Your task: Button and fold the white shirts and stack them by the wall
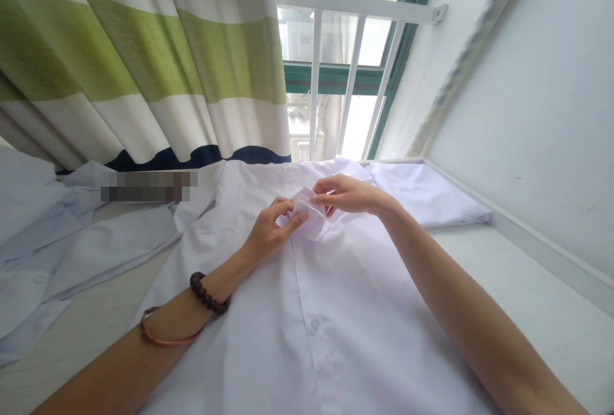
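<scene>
A white button-front shirt (259, 313) lies spread out before me, its placket running down the middle. Above its upper part, both hands pinch a small white shirt cuff (313, 222). My left hand (271, 229) grips the cuff's left edge between thumb and fingers, with a dark bead bracelet and a reddish bangle on that wrist. Coming in from the right, my right hand (348, 195) has thumb and fingertips closed on the cuff's upper right edge. The rest of the sleeve is partly hidden behind the hands.
A folded white garment (425, 194) lies at the far right by the wall. Several rumpled white garments (38, 223) are on the left. Behind hang striped curtains (144, 50), beside a window with white bars (352, 76). The pale tabletop (532, 300) meets a raised edge on the right.
</scene>
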Motion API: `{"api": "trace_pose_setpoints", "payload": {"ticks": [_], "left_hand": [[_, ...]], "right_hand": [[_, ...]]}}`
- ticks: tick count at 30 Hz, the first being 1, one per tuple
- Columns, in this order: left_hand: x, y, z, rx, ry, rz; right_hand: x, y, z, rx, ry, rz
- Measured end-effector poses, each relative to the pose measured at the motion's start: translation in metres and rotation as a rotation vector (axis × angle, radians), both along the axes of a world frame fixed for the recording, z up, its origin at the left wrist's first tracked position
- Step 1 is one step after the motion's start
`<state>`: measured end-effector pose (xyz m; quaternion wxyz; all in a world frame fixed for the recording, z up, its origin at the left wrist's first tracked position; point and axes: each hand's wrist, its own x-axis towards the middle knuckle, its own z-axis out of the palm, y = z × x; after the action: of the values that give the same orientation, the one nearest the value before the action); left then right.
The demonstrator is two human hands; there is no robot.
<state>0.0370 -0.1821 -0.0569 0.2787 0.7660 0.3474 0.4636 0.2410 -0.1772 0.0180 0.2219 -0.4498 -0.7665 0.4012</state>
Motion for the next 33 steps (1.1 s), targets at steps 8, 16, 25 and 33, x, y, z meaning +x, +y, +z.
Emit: {"api": "trace_pose_setpoints", "payload": {"ticks": [8, 16, 25, 33], "left_hand": [[-0.002, 0.003, 0.003, -0.210, 0.016, -0.032], [-0.006, 0.003, 0.001, -0.432, -0.075, -0.227], [-0.004, 0.006, -0.003, -0.441, 0.060, -0.229], [-0.007, 0.007, -0.002, -0.487, -0.054, -0.239]], "right_hand": [[-0.001, 0.000, 0.000, 0.080, -0.020, 0.008], [-0.005, -0.001, 0.000, 0.304, -0.136, -0.153], [-0.017, -0.007, 0.000, 0.335, -0.113, 0.085], [-0.014, -0.008, 0.000, 0.249, -0.199, 0.158]]}}
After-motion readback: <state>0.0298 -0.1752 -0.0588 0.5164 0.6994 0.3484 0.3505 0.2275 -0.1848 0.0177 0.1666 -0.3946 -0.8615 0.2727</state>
